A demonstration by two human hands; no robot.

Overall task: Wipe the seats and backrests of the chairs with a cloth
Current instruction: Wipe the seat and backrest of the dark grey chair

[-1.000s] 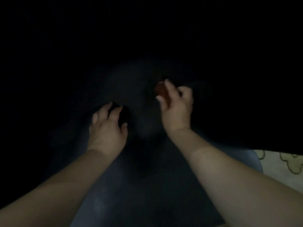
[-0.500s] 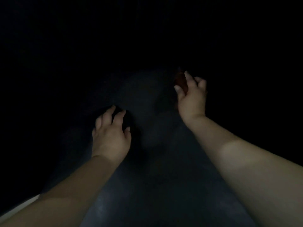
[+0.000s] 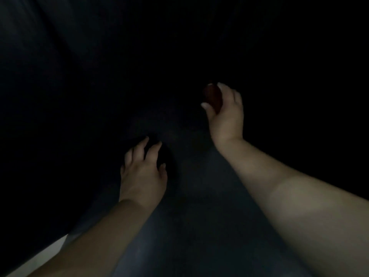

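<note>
The scene is very dark. A grey-blue chair surface runs up the middle of the view. My left hand rests on it with fingers spread and bent over a black patch; what that patch is I cannot tell. My right hand is farther up and to the right. Thumb and fingers hold a small dark red cloth, bunched up against the dark chair surface. The far part of the chair is lost in darkness.
A pale strip of floor shows at the lower left beside the chair. A large black shape fills the left and top of the view; nothing in it can be made out.
My right hand has moved away from me and to the right with the red cloth. My left hand has stayed on the same spot. The patterned floor at the lower right has left the view.
</note>
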